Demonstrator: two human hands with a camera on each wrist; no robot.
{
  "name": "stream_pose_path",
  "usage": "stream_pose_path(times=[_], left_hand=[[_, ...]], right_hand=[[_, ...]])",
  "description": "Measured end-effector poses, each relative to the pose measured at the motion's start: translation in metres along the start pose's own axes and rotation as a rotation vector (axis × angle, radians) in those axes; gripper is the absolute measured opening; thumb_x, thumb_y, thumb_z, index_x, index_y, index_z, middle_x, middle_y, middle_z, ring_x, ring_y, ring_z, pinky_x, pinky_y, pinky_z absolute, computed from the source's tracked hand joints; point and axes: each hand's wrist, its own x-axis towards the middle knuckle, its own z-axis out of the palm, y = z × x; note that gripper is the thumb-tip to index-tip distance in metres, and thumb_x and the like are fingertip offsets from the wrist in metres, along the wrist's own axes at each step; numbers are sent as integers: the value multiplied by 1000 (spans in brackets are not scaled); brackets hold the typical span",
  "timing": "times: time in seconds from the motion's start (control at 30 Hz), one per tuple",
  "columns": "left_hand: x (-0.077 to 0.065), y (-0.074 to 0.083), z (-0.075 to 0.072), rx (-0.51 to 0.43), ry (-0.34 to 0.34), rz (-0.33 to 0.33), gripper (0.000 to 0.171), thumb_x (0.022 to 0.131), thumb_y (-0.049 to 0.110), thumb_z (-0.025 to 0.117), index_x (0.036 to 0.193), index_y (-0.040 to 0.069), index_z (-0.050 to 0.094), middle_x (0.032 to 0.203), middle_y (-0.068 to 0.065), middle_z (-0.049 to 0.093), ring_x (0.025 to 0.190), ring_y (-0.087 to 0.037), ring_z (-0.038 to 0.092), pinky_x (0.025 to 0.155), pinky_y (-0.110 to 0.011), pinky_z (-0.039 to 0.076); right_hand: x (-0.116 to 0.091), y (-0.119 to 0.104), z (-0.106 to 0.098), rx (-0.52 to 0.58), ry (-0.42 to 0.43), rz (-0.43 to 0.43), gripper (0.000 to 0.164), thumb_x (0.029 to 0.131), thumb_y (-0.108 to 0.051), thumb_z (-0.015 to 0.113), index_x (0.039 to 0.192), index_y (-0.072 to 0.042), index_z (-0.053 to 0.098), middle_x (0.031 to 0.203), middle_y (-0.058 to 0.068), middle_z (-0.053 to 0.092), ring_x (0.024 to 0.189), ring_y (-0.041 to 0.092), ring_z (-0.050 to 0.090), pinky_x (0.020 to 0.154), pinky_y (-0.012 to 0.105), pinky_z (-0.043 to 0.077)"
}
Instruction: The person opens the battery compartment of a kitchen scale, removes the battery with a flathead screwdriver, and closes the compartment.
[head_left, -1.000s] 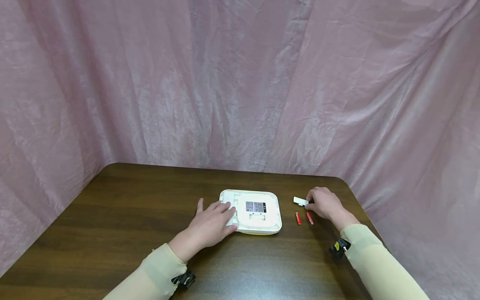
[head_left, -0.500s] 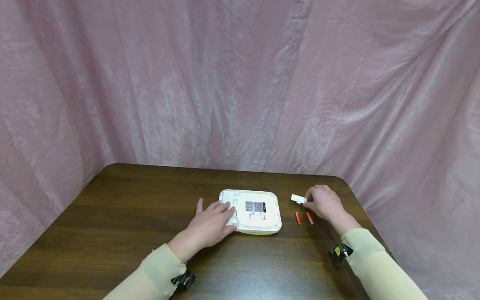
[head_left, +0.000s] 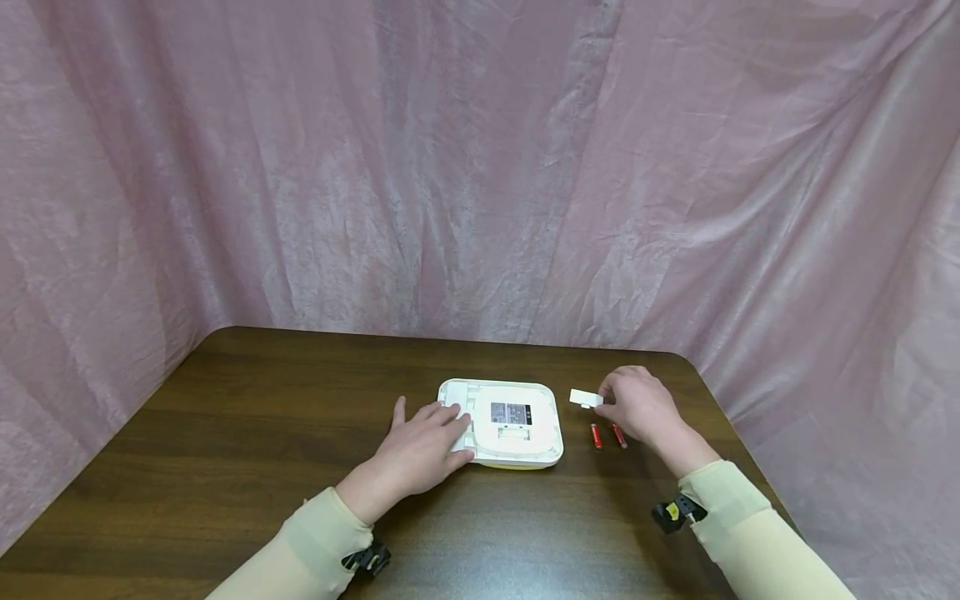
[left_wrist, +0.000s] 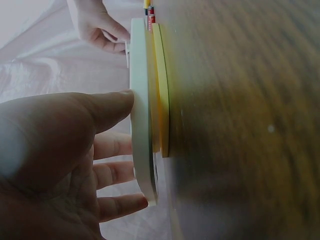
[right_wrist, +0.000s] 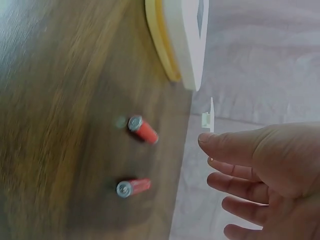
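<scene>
A flat white device (head_left: 525, 450) with rounded corners lies label side up, its small battery compartment (head_left: 514, 433) uncovered. Yellow shows along its underside in both wrist views. My left hand (head_left: 420, 447) rests on the device's left end, fingers spread and fairly straight, the thumb (left_wrist: 112, 107) near the front edge. Off to the right, my right hand (head_left: 641, 404) pinches a small white battery cover (head_left: 583, 398) between thumb and fingertips. The cover is held above the table, and a small clip (right_wrist: 205, 120) sticks out from it.
Two red batteries (head_left: 596, 436) lie apart on the brown wooden table (head_left: 315, 400), right of the device and below the right hand. A pink curtain (head_left: 480, 183) hangs behind the table's far edge.
My right hand has lifted the battery cover off the table and moved it left, towards the device. My left hand, the device and the batteries have stayed in place.
</scene>
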Motion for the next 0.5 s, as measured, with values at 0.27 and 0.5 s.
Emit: stream_pose_path(times=[0.27, 0.5], left_hand=[[0, 0, 1, -12, -5, -3, 60, 110, 52, 67, 157, 15, 64, 164, -9, 56, 154, -37, 47, 122, -82, 18], [0, 1, 0, -8, -8, -7, 60, 110, 52, 67, 157, 16, 64, 165, -8, 55, 155, -37, 47, 122, -82, 18]], right_hand=[[-1, -12, -3, 4, 6, -30, 16, 90, -19, 90, 85, -15, 75, 117, 13, 77, 125, 43, 63, 101, 58, 54], [-2, -22, -6, 6, 28, -63, 17, 89, -20, 92, 88, -13, 77, 116, 12, 77, 127, 43, 63, 103, 58, 53]])
